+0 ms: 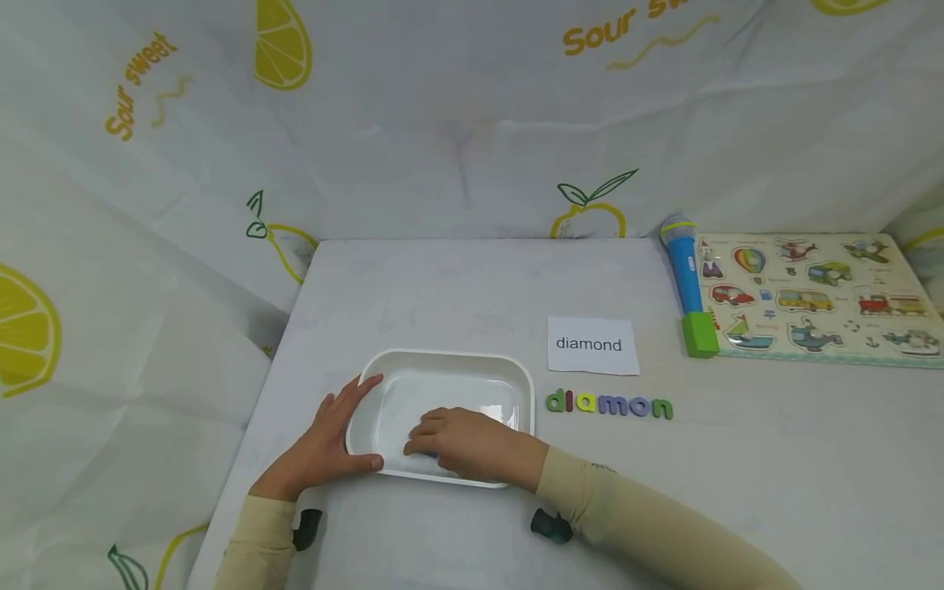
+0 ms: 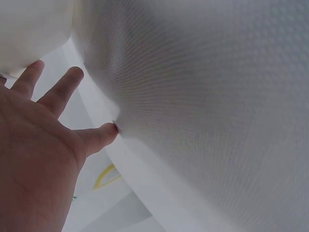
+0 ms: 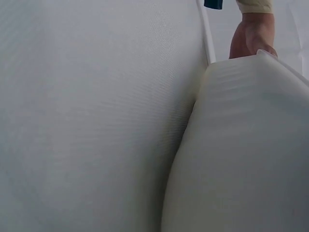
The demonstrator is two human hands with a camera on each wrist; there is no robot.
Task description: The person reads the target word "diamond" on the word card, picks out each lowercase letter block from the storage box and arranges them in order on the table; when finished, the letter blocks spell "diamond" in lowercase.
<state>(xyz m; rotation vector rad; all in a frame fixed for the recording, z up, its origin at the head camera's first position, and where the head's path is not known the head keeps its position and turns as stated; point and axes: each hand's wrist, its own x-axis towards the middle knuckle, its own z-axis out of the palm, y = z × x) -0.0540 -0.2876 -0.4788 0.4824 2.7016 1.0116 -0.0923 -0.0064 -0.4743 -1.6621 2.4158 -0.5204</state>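
Note:
A white tray [image 1: 457, 393] lies on the table. My left hand [image 1: 332, 442] holds its left end, thumb over the near rim and index finger over the far-left rim; the other fingers are spread and straight in the left wrist view. Inside the tray, my right hand [image 1: 468, 442] reaches palm down, fingers bent over a small blue piece [image 1: 431, 455], mostly hidden, its shape unclear. Right of the tray, several coloured letters [image 1: 612, 404] stand in a row reading "diamon". Above them lies a white card [image 1: 593, 346] printed "diamond". The right wrist view shows the tray's outer wall but not the right hand.
At the back right, a blue toy microphone [image 1: 686, 266] lies with a green block [image 1: 699, 334] at its lower end. Beside it is a vehicle picture board [image 1: 819, 299]. Dark objects [image 1: 551, 526] sit near the forearms. A lemon-printed white cloth [image 1: 442, 123] hangs behind the table.

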